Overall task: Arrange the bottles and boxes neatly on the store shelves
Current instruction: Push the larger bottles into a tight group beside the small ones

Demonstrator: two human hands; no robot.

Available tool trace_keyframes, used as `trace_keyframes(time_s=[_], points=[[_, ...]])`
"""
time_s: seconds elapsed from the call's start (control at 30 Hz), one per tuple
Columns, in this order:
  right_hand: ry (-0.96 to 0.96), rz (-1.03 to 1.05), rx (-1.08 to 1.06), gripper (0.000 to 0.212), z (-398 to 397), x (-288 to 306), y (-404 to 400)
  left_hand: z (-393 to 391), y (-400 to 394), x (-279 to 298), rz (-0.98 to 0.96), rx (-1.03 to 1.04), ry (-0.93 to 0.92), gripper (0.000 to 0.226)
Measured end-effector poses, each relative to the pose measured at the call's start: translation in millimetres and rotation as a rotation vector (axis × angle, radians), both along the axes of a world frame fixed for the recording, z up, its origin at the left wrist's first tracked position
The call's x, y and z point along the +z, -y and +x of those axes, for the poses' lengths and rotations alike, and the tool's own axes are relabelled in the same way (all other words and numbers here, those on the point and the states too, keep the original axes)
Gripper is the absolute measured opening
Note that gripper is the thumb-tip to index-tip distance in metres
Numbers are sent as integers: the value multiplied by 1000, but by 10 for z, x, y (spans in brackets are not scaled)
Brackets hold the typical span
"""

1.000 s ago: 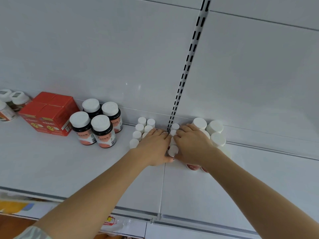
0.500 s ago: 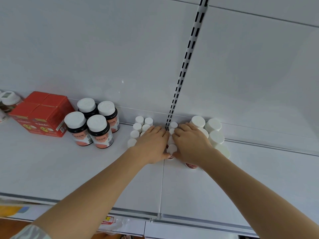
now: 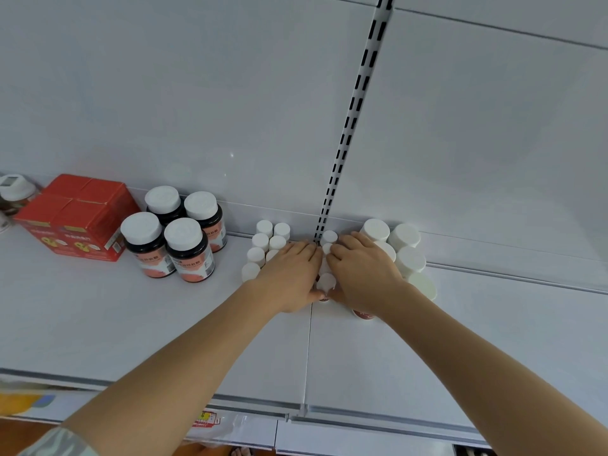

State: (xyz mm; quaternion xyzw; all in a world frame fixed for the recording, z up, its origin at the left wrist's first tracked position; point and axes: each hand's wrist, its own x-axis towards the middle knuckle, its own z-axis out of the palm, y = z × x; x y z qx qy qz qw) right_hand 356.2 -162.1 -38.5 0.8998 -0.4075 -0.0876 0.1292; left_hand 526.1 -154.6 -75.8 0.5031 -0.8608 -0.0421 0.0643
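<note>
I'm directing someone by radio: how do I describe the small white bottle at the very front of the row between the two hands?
Follow the slotted upright down the back wall to the shelf, where the left hand and right hand meet. A row of small white bottles runs between them. The front bottle is the one nearest the shelf edge, between both thumbs, red showing at its base.

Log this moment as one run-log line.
left hand: on small white bottles | right hand: on same cluster, beside larger white bottles | phase: squaring rows | grip: unclear
</note>
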Motion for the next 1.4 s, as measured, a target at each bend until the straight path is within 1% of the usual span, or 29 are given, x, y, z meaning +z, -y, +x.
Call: trace_keyframes(time_s=[0.2,0.4,0.5,0.6,0.67,0.77,0.8,0.87,0.9,0.97,1.03,1.1,1.13,1.27,1.3,1.4], points=[[-3,-11,-4,50,6,-14,11,-4,13,15,4,-5,-10,73],[9,-39,22,54,-30,-11,-8,15,-22,52,4,-5,5,80],[43,-66,39,58,-60,44,-60,23,-73,75,-37,6,36,71],[12,-72,56,43,-89,45,-131,15,-123,58,-60,26,62,52],[-7,-67,52,38,-97,25,-156,11,-138,55,-40,36,67,44],[-10,-77,40,28,-75,7,-153,0,-141,63,0,28,67,42],[-13,-82,34,30,-61,12,-153,-3,-136,61,8,22,63,41],[-15,-79,21,40,-39,13,-141,-7,-125,48,13,10,55,41],[-12,-81,18,40,-37,7,-135,-7,-122,45,11,7,56,42],[-10,-82,19,27,-41,-1,-132,-3,-123,44,11,5,70,42],[-5,-74,23,21,-52,-8,-126,1,-129,32,18,10,82,44],[2,-54,25,25,-61,-3,-135,3,-123,20,15,22,69,47],[7,-43,21,30,-60,8,-142,6,-114,21,7,30,63,50],[-8,-7,-8,63,-36,72,-118,12,-66,46,-3,70,96,74],[-22,-4,-12,66,-26,87,-100,12,-55,49,6,80,106,78],[-68,2,-4,63,3,99,-63,3,-17,35,27,95,113,81]])
